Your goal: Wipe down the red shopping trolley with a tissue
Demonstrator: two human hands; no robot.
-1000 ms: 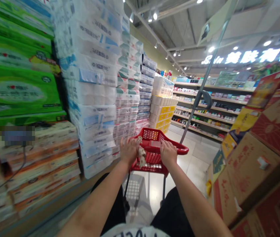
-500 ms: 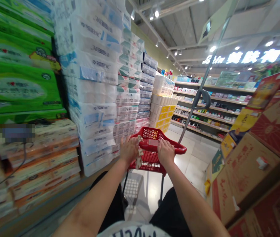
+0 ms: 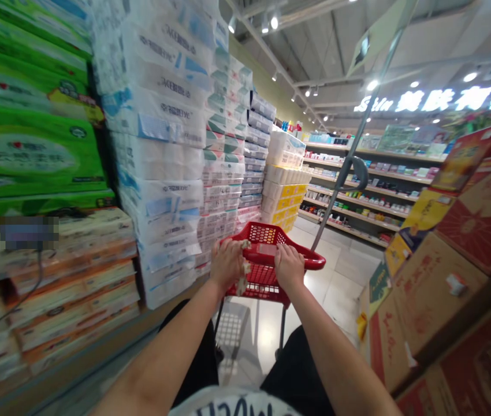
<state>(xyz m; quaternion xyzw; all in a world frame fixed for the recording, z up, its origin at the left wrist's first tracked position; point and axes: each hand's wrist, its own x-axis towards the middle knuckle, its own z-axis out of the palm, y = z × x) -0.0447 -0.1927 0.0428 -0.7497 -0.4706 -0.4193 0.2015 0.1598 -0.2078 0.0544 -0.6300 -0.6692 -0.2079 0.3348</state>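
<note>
In front of my body stands a red plastic shopping cart point(image 3: 267, 276) with a lattice basket and thin dark legs. My left hand point(image 3: 227, 266) is closed over the left part of its handle point(image 3: 310, 262). Farther right on the same bar, my right hand point(image 3: 289, 266) is wrapped around it, the fingers curled over the top. A pale, knobbly strand point(image 3: 242, 270) hangs beside my left hand; what it is I cannot make out. The undersides of both grips are hidden.
Tall stacks of white paper-roll packs point(image 3: 171, 156) and green tissue packs point(image 3: 24, 150) line the left. Cardboard cartons point(image 3: 436, 294) are piled on the right. A slanting metal pole point(image 3: 341, 179) rises beyond the cart, before shelves of small goods point(image 3: 367, 188). Pale floor tiles point(image 3: 332, 289) run ahead.
The view has shifted very slightly, with the stacks and cartons a little farther left. Both hands keep their hold on the cart handle.
</note>
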